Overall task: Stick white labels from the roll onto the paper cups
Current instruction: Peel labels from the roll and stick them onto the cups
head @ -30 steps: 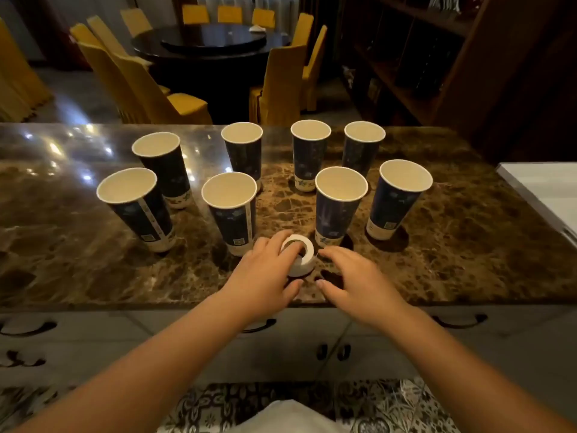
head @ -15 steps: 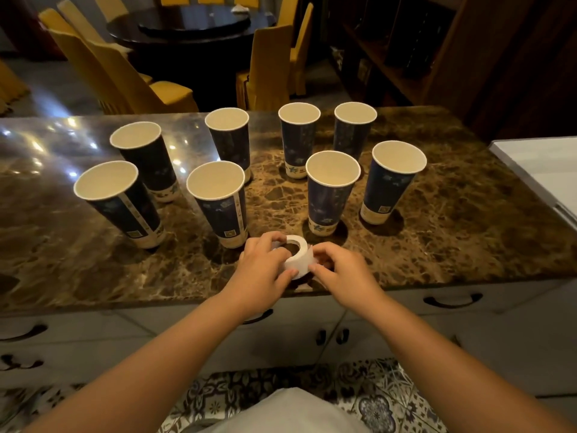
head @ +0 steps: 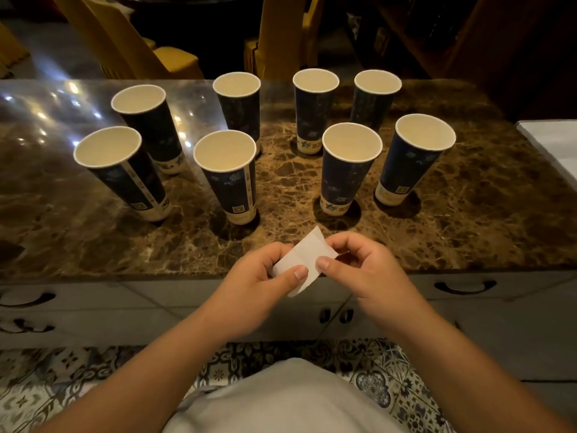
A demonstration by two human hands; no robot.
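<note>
**Head view: labelling not yet begun, eight cups waiting**

Head camera looks down on the brown marble counter, the largest thing in view, with pale drawers below its front edge. On it stand eight dark blue paper cups, all upright and open-mouthed, in two loose rows of four: four at the back, four nearer the person. None shows a white label on any side facing the camera, so as far as can be judged all eight are left to do; the far sides are hidden.

Over the counter's front edge, both hands meet on one strip of white labels. The left hand pinches its lower end between thumb and curled fingers; the right hand pinches its upper end likewise. Whether the roll's core sits within the left hand cannot be told. A label looks about to be peeled.
</note>
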